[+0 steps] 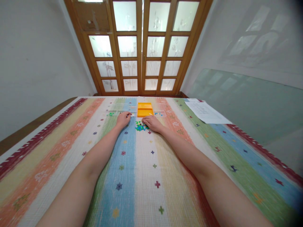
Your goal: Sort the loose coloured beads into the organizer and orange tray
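A small pile of tiny blue, green and pale pieces (pixel 141 126) lies on the striped tablecloth in front of me. My right hand (pixel 152 123) rests at the pile's right edge, fingers bent down over it; its fingertips are too small to make out. My left hand (pixel 123 119) is at the clear compartment box (pixel 112 107) on the left, fingers curled together near its front right corner. Whether it pinches a piece cannot be seen. Green pieces (pixel 111 114) sit in that clear box. Between the hands, behind the pile, stands an orange two-part tray (pixel 145 106).
Right of the orange tray is another clear box (pixel 163 108) holding a few blue pieces (pixel 158 113). Printed paper sheets (pixel 207 112) lie at the table's right side. The striped tablecloth (pixel 142 176) covers the table, with wooden glazed doors (pixel 143 47) beyond its far edge.
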`<state>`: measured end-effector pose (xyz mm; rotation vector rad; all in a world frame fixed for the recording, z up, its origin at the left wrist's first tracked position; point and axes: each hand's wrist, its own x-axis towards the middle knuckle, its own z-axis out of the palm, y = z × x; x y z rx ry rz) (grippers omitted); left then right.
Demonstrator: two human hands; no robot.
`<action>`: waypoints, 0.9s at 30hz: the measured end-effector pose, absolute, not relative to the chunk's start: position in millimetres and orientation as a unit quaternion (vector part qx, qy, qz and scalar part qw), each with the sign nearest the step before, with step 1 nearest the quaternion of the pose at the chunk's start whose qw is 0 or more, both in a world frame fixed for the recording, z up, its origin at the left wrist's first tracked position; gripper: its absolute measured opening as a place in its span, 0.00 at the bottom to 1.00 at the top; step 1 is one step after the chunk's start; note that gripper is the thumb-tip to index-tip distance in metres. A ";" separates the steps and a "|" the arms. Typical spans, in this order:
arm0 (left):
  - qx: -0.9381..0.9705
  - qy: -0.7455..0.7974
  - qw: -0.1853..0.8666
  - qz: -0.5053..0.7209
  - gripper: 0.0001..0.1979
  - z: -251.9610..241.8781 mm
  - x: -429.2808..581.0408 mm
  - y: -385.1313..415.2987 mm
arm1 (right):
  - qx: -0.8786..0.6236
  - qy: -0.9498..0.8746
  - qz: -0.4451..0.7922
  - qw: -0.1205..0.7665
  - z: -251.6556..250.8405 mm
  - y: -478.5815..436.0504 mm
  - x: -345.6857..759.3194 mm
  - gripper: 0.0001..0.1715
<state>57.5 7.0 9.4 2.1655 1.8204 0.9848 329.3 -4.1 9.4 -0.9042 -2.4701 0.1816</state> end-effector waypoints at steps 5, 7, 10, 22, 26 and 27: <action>0.734 0.596 0.063 0.320 0.15 7.5 59.5 7.1 | -0.335 -0.904 0.082 0.253 7.3 -3.2 330.9 0.23; 0.742 0.591 0.058 0.312 0.15 7.3 60.7 6.2 | -0.335 -0.905 0.079 0.249 7.2 -3.2 330.1 0.22; 0.755 0.585 0.047 0.292 0.15 7.4 62.7 4.2 | -0.323 -0.912 0.060 0.246 7.4 -3.8 328.0 0.21; 0.734 0.629 0.016 0.255 0.15 15.7 69.7 -5.7 | -0.355 -0.888 0.029 0.291 15.9 7.4 313.0 0.24; 0.707 0.652 0.004 0.273 0.15 16.4 68.0 -6.7 | -0.357 -0.883 0.030 0.303 19.2 19.1 292.1 0.23; 0.702 0.656 0.003 0.277 0.15 16.4 67.2 -6.6 | -0.359 -0.881 0.032 0.307 19.7 22.2 286.2 0.23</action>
